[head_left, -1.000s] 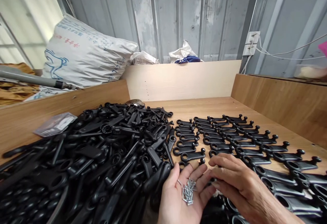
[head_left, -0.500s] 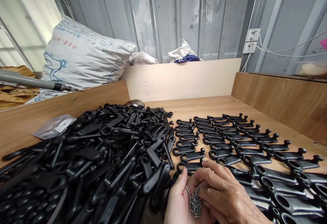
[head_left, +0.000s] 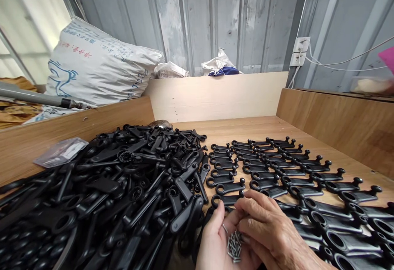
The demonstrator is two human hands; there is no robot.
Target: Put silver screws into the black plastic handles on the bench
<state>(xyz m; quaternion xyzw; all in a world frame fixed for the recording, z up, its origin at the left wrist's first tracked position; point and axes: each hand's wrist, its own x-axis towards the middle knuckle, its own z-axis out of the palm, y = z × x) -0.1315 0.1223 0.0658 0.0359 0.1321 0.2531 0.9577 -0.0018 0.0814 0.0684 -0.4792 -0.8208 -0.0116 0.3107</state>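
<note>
My left hand (head_left: 217,243) lies palm up at the bottom middle, cupping a small bunch of silvery screws (head_left: 234,245). My right hand (head_left: 271,229) rests over it, fingers bent and pinched down at the screws. Whether those fingers hold a screw is hidden. Just beyond the hands lie rows of black plastic handle parts (head_left: 277,171), laid side by side on the wooden tray floor (head_left: 246,128). A big loose heap of the same black parts (head_left: 117,188) fills the left half.
Wooden walls (head_left: 338,126) box in the tray on three sides. A small clear bag (head_left: 60,152) lies on the left wall's slope. A large white sack (head_left: 98,69) and a grey bar (head_left: 37,97) sit behind on the left. A wall socket (head_left: 297,51) with cables hangs right.
My right hand has slid left over my left palm and its fingers have closed down on the screws. The left hand's fingers have curled up a little around the bunch.
</note>
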